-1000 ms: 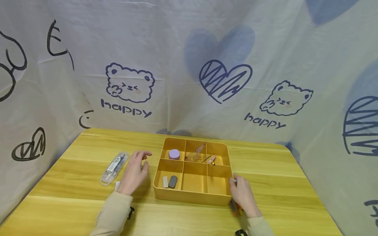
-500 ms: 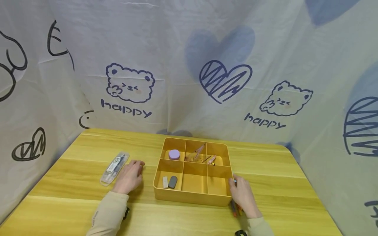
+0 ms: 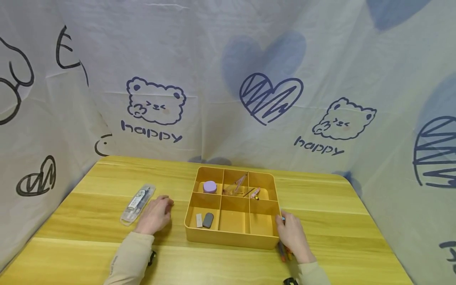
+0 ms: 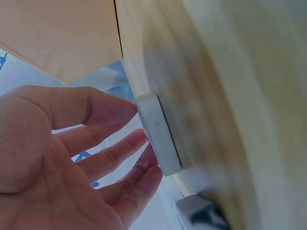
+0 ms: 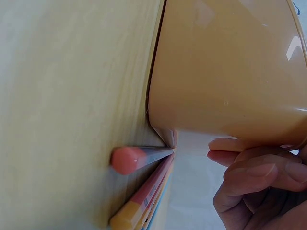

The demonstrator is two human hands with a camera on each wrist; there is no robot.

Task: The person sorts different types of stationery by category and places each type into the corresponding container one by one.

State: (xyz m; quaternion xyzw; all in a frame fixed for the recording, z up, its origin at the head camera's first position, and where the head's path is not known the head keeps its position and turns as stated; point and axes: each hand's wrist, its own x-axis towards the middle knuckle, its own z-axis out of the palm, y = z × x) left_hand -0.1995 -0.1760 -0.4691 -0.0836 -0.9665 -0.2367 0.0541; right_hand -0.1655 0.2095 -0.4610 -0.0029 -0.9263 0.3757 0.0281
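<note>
Here's my left hand (image 3: 153, 215), fingers loosely spread, tips at the white block (image 4: 160, 136) just beneath them on the tabletop (image 3: 178, 263), its long side along the fingertip row. Firm contact? Can't tell. My right hand (image 3: 293, 237), farther off, grips the yellow tray (image 3: 231, 238). The head view hides the block; a grey thing (image 4: 193, 204) is cut off.

A small white block (image 4: 158, 136) lies flat, left of the open-topped yellow six-compartment box (image 3: 231, 239)
</note>
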